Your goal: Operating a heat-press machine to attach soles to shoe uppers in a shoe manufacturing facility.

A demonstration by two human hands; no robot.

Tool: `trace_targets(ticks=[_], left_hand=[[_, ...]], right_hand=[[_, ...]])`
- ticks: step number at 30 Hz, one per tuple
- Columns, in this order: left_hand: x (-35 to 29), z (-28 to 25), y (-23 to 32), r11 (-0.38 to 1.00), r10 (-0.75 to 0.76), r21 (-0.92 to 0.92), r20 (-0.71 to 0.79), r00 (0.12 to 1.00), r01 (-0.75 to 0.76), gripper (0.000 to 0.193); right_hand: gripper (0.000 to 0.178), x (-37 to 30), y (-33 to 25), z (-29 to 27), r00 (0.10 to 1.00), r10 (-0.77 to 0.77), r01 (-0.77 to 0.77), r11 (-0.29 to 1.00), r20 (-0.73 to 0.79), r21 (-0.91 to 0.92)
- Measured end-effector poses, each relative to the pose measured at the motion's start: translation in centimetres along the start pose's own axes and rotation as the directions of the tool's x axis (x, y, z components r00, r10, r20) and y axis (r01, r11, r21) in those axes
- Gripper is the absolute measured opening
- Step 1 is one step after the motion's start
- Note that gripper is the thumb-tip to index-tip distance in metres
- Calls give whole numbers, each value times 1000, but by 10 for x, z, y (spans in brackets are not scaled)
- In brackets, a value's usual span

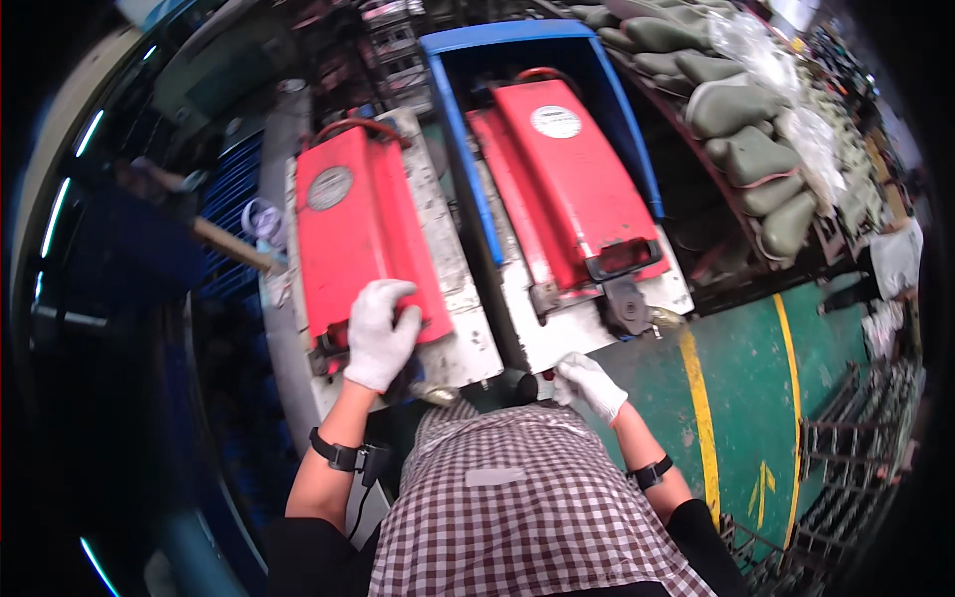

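Observation:
Two red machine covers lie side by side, the left cover (pixel 363 219) on a pale worn base and the right cover (pixel 582 179) partly inside a blue frame (pixel 512 38). Each carries a round plate on top. My left hand (pixel 381 336), in a white glove, is over the near end of the left cover, with thumb and fingers apart in a curve. It hides part of the cover's near end. My right hand (pixel 589 386), also gloved, is at the front edge of the right base, fingers bent together beside a small red part (pixel 547 375). What its fingertips hold is too small to make out.
A black handle (pixel 624 259) and a grey metal latch (pixel 627 306) are at the right cover's near end. Olive-green boots (pixel 736 104) fill a rack at the upper right. Yellow lines (pixel 700 428) mark the green floor; metal racks (pixel 856 448) stand at the right.

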State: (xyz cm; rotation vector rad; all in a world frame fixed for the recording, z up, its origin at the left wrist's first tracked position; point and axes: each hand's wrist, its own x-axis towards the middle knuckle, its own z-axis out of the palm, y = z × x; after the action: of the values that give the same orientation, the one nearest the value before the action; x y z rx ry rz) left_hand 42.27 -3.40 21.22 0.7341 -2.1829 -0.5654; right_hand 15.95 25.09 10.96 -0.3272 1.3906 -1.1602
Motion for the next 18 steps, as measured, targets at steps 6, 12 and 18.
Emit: trace_targets(ticks=[6,12,18], left_hand=[[-39,-44,-34,937,-51,344,309,950,-62,31],[-7,-44,-34,901,-391,380,498,774,210,52],[3,-47,-30,864,-497,404,581,645,302,60]], right_hand=[[34,47,-73,128,911,105,150,817,399,-558],[47,97,-28,227,875,107,340,556,471,-758],[55,85,-32,234,920,-8,358,425,392,-832]])
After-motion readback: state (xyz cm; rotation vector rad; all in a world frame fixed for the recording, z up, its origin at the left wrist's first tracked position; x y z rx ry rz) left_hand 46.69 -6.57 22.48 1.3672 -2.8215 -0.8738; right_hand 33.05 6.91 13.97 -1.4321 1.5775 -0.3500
